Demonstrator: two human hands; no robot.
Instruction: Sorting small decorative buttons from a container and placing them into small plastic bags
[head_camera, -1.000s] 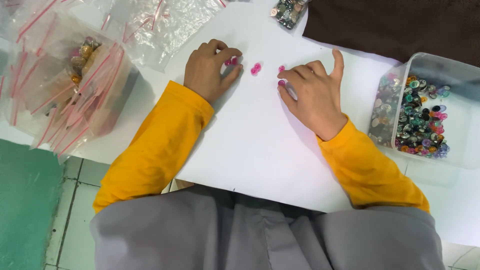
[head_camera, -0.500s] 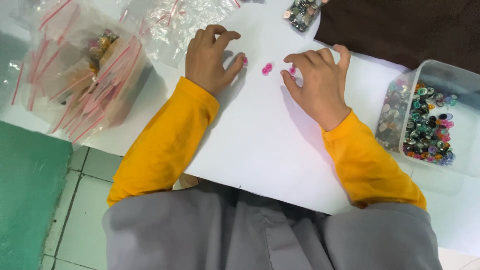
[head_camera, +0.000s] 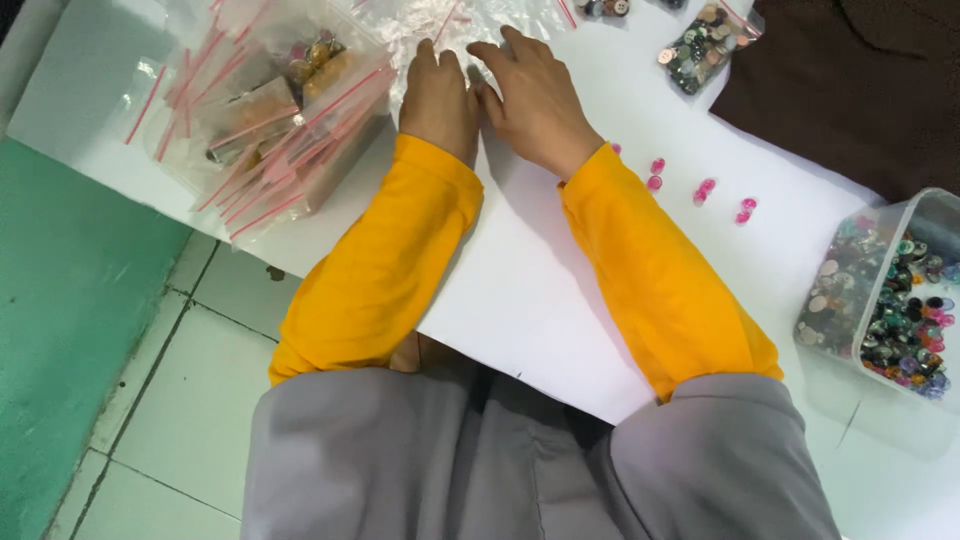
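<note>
Hands: left, right spread flat on clear bags | fingertips' contents unclear | pink beads aside

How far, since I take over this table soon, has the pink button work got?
Done, it seems: at least three pairs of pink buttons lie in a row on the white sheet. In hand: left hand and right hand both rest on the clear zip bags at the far edge. Left, probably: the clear tub is full of mixed buttons.
</note>
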